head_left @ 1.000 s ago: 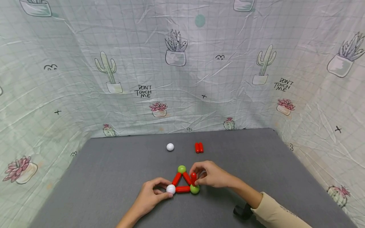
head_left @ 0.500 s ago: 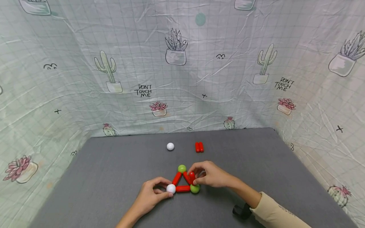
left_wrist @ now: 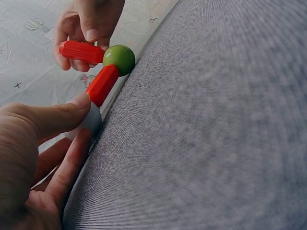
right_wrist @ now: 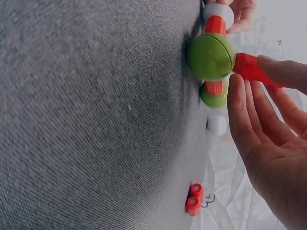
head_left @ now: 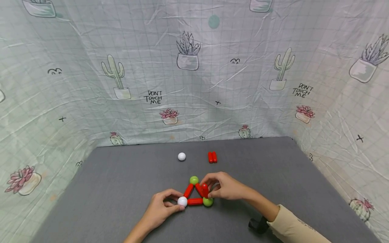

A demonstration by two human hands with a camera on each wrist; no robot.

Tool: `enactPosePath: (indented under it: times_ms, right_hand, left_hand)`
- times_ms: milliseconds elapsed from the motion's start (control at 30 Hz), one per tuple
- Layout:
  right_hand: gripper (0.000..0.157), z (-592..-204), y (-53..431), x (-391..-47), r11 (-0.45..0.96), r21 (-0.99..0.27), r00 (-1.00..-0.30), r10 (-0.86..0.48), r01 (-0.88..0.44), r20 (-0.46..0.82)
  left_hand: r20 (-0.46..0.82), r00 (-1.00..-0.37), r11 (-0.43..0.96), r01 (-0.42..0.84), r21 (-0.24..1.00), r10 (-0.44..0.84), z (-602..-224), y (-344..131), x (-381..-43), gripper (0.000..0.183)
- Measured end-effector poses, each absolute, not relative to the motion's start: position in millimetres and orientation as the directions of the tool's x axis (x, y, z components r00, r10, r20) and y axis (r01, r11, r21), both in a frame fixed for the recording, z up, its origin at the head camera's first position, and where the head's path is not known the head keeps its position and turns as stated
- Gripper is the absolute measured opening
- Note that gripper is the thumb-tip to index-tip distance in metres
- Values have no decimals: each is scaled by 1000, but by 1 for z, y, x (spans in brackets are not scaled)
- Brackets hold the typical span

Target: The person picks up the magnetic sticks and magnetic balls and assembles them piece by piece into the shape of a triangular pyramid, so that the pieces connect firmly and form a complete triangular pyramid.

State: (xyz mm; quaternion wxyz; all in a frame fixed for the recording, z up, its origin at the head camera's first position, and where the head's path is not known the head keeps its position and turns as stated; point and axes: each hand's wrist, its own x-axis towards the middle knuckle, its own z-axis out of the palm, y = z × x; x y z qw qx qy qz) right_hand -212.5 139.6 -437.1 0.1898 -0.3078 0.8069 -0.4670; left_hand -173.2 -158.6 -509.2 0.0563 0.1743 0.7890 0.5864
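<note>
A triangle of red rods lies on the grey table, with a white ball (head_left: 182, 201) at its left corner, a green ball (head_left: 208, 202) at the right and another green ball (head_left: 194, 180) at the far corner. My left hand (head_left: 160, 206) holds the white ball between thumb and fingers. A further red rod (right_wrist: 252, 67) stands up from the right green ball, its lower end against it. My right hand (head_left: 224, 185) pinches this rod, the thumb (right_wrist: 283, 72) on one side. One flat rod (left_wrist: 102, 86) joins the white and right green balls.
Farther back on the table (head_left: 136, 168) are a loose white ball (head_left: 181, 156) and two red rods (head_left: 212, 157) side by side, with grey discs in their ends. A black object (head_left: 258, 225) is by the right sleeve (head_left: 294, 224). A printed cloth (head_left: 200, 84) hangs behind.
The top of the upright rod has tipped slightly left with my right fingers, then come back a little. My left hand and the triangle stay in place.
</note>
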Motion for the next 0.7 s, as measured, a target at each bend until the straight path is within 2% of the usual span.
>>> enactPosePath:
  times_ms: [367, 700]
  right_hand:
    - [30, -437, 148, -229, 331, -878, -747, -663, -346, 45]
    - [26, -434, 159, -258, 377, -849, -796, -600, -370, 80]
  left_hand:
    - [130, -930, 250, 224, 942, 344, -511, -159, -173, 37]
    - [117, -933, 261, 213, 942, 340, -510, -159, -173, 36]
